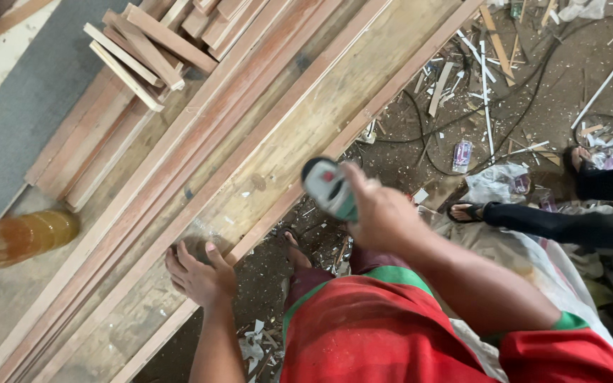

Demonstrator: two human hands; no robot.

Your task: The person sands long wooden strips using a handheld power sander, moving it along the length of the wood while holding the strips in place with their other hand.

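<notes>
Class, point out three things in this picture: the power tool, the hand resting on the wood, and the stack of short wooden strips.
power tool [329, 188], head view, its grey-green body.
left hand [199, 273], head view, back of the hand.
stack of short wooden strips [143, 50], head view, a top strip.

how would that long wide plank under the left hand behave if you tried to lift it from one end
The wide plank looks long and thick, so it is probably heavy and stiff, perhaps sagging slightly. It lies flat between other boards, so it should slide rather than roll. Its dusty surface under the left hand may feel slippery. The right hand holds a power tool.
</notes>
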